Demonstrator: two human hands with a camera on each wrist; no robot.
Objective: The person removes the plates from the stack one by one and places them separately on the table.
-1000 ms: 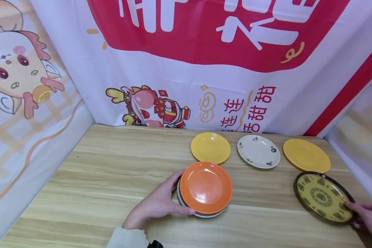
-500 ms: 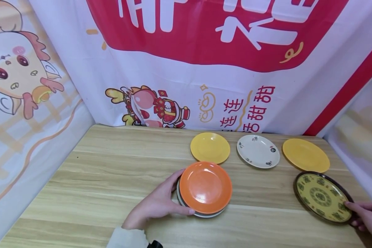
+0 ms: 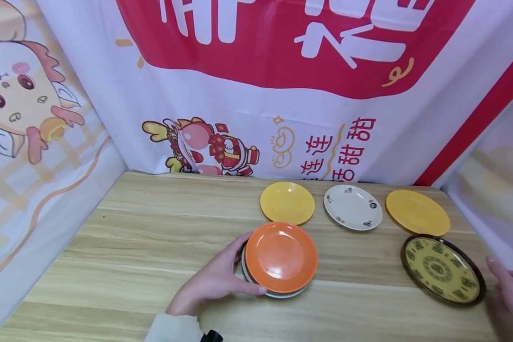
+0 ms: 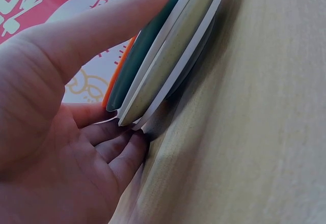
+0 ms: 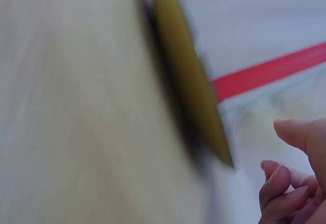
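Observation:
My left hand [image 3: 218, 276] holds the left side of a stack of plates, with a round orange plate [image 3: 281, 256] on top. In the left wrist view a dark green plate [image 4: 137, 63] and several pale ones show edge-on below the orange rim, thumb at the upper edge and fingertips at the lower rims. A round yellow-green patterned plate [image 3: 442, 270] with a dark brown rim lies on the table at the right. Just right of it, apart from its rim, is my right hand [image 3: 512, 287], holding nothing; its fingers are loosely bent in the right wrist view.
Along the back of the wooden table [image 3: 124, 251] lie a small yellow plate [image 3: 287, 203], a white plate with small dark motifs [image 3: 352, 208] and a larger yellow plate [image 3: 417, 212]. A printed cloth [image 3: 222, 99] hangs behind them.
The right hand has let go of the patterned plate's rim and drawn away to the right. The left hand stays on the stack. The head view has shifted slightly.

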